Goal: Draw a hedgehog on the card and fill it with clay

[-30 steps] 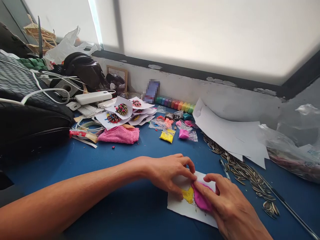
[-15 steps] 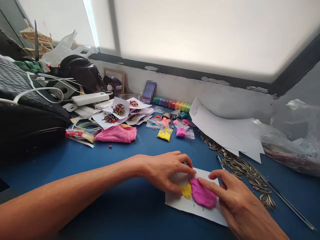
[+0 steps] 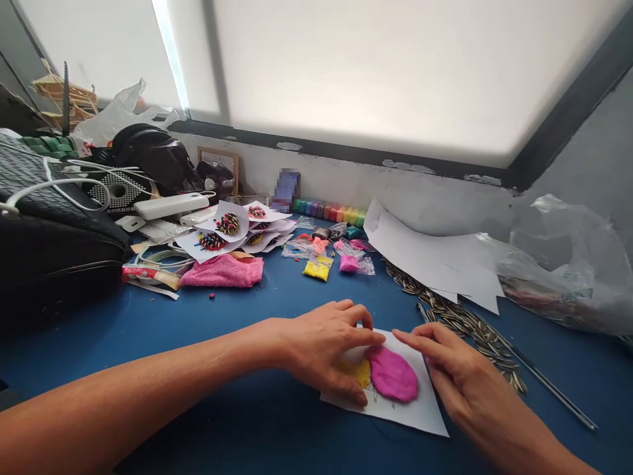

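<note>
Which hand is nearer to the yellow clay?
Left. The left hand arches over the yellow clay, partly hiding it; the right hand is to its right, beyond the magenta clay.

Left hand (image 3: 326,346) arched palm-down; right hand (image 3: 459,376) half-curled, index finger (image 3: 415,342) extended.

Pink cloth (image 3: 222,271), black bag (image 3: 54,247), white blind (image 3: 376,72)

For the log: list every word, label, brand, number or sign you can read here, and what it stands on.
No text can be read with certainty.
Black perforated box: a row of white characters, too small and blurred to read.
Clear plastic bag at right: faint blue marks, illegible.
White plastic bag at left: red marks, illegible.
White sheet under the pink clay: drawn lines, no letters visible.
</note>
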The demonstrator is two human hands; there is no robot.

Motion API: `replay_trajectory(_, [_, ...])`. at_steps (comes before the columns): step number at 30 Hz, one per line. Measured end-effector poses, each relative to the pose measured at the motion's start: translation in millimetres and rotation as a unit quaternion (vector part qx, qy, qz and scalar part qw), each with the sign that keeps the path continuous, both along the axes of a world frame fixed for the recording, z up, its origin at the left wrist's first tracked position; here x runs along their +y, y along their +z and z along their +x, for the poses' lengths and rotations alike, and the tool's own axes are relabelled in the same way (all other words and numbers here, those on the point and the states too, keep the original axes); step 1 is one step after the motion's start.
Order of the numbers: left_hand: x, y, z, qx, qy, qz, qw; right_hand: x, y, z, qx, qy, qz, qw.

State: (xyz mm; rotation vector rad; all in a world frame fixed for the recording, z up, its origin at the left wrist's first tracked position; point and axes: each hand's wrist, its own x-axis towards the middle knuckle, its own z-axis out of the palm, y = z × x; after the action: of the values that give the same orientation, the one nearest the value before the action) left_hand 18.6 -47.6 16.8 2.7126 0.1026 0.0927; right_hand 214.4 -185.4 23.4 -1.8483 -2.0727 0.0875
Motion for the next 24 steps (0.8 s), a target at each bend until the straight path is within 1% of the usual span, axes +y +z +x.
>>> replay_trajectory(2, [0,-0.3,0,-0.004,-0.004,0.006,1.0,-1,4,6,-0.013,-0.011,0.014,1.0])
replay_trajectory(5, [0,-2.2,0,-0.011,-0.014,0.023,1.0,-3,4,11,-0.045,0.011,-0.01,0.999])
replay_trajectory(9, [-2,-6.4,1,-0.031,-0.017,0.053,0.998,-5,-3,9,-0.058,0.029,-0.043,0.997])
replay_trajectory(12, [-3,-7.8,1,-0.029,-0.014,0.053,0.998,-8,-8,6,-0.069,0.036,-0.057,0.995])
replay_trajectory(15, [-3,-6.8,2,-0.022,-0.008,0.051,0.998,-11,-10,5,-0.088,0.04,-0.053,0.994])
replay_trajectory(20, [-3,-5.4,3,-0.009,0.0,0.042,0.999,-15,-1,11,-0.091,0.04,-0.032,0.995])
replay_trajectory(24, [-3,-6.2,2,-0.02,-0.008,0.049,0.999,-19,5,12,-0.095,0.046,-0.063,0.992])
